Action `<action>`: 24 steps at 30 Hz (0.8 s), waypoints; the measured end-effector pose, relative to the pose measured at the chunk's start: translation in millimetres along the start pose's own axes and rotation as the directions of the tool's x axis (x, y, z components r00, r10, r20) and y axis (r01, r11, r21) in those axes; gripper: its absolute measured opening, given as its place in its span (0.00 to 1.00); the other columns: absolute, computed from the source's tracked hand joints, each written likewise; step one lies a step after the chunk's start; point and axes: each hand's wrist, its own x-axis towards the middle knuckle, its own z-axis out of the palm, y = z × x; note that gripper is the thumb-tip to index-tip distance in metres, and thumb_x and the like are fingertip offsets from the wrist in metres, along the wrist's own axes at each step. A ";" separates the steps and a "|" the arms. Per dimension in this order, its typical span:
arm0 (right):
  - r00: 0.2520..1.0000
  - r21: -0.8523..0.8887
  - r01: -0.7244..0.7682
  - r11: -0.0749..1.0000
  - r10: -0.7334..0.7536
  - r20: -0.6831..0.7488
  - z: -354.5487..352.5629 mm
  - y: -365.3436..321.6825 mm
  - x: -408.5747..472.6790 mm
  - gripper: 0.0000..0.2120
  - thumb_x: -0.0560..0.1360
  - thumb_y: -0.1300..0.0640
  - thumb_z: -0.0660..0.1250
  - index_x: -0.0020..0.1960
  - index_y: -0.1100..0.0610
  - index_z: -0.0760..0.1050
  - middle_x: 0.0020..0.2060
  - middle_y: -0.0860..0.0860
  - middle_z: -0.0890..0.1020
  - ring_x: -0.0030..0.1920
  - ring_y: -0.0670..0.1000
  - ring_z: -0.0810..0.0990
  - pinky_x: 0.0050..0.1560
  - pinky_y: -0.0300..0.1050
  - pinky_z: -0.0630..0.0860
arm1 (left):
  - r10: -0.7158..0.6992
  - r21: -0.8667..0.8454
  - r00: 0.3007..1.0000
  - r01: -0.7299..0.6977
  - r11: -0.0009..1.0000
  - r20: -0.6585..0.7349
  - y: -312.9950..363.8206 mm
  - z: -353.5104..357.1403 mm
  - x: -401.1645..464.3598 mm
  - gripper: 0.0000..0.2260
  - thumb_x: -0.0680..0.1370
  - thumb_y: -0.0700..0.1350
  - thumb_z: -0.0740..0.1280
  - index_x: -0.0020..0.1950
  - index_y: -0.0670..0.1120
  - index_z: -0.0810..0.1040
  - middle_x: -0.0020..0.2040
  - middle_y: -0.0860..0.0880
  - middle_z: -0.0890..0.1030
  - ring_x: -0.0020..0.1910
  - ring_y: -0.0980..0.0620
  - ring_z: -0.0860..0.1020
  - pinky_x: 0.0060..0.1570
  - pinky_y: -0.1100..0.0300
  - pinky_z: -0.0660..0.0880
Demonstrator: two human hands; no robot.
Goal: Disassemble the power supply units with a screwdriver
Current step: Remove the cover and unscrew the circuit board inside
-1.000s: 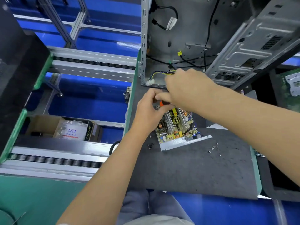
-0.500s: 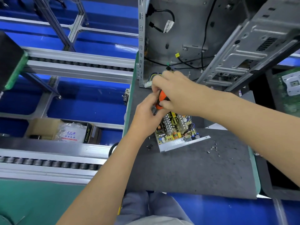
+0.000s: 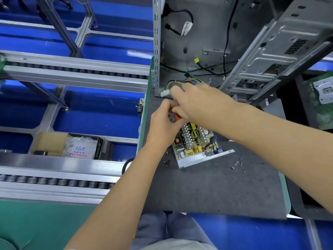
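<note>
An opened power supply unit (image 3: 195, 144) lies on the grey mat (image 3: 216, 192), its circuit board with heat sinks and coils exposed in a metal tray. My right hand (image 3: 200, 103) grips an orange-handled screwdriver (image 3: 176, 116) over the unit's far left corner. My left hand (image 3: 164, 123) curls round the lower part of the screwdriver at the same corner; its tip is hidden by the fingers. The unit's wire bundle with a white connector (image 3: 165, 92) runs behind my right hand.
An open computer case (image 3: 212, 37) with loose black cables stands behind the unit. Small screws lie on the mat left (image 3: 166, 162) and right (image 3: 237, 164) of the unit. Roller conveyor rails (image 3: 72, 73) and a cardboard box (image 3: 72, 146) are at the left. A green board (image 3: 322, 98) sits far right.
Both hands stay together at the unit's far left corner; the right hand has shifted slightly over the orange handle, hiding more of it. The view has drifted a little.
</note>
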 end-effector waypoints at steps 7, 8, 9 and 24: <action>0.998 0.025 -0.023 0.999 0.022 0.062 -3.5 -1.7 -1.5 0.10 0.80 0.54 0.62 0.57 0.55 0.65 0.47 0.54 0.65 0.51 0.60 0.74 0.45 0.52 0.71 | 0.056 -0.008 0.998 -0.056 0.998 -0.006 3.8 4.1 -1.7 0.13 0.71 0.43 0.73 0.47 0.59 0.75 0.41 0.68 0.78 0.42 0.66 0.76 0.44 0.70 0.70; 0.999 0.007 -0.017 1.000 0.017 0.037 -2.8 -3.8 -1.6 0.07 0.80 0.59 0.61 0.58 0.56 0.67 0.47 0.54 0.65 0.51 0.59 0.75 0.42 0.51 0.70 | 0.032 -0.001 0.999 -0.032 0.999 0.000 8.4 5.6 -0.1 0.16 0.71 0.44 0.75 0.45 0.61 0.71 0.43 0.67 0.78 0.44 0.63 0.76 0.46 0.64 0.73; 1.000 0.021 -0.012 1.000 0.011 0.022 -2.0 -3.4 -2.0 0.08 0.80 0.60 0.60 0.59 0.57 0.68 0.48 0.54 0.67 0.52 0.58 0.75 0.43 0.51 0.70 | 0.001 -0.009 1.000 -0.001 1.000 0.025 11.0 5.8 0.2 0.18 0.71 0.45 0.76 0.47 0.62 0.70 0.44 0.67 0.78 0.46 0.61 0.77 0.47 0.63 0.74; 0.997 0.458 -0.051 0.887 0.022 0.068 2.7 21.6 -4.2 0.25 0.72 0.41 0.71 0.61 0.52 0.67 0.52 0.54 0.72 0.52 0.57 0.72 0.53 0.53 0.71 | 0.043 0.002 0.997 -0.043 0.999 -0.057 -6.2 3.8 -10.6 0.14 0.74 0.42 0.76 0.59 0.44 0.81 0.45 0.63 0.81 0.45 0.68 0.77 0.46 0.68 0.75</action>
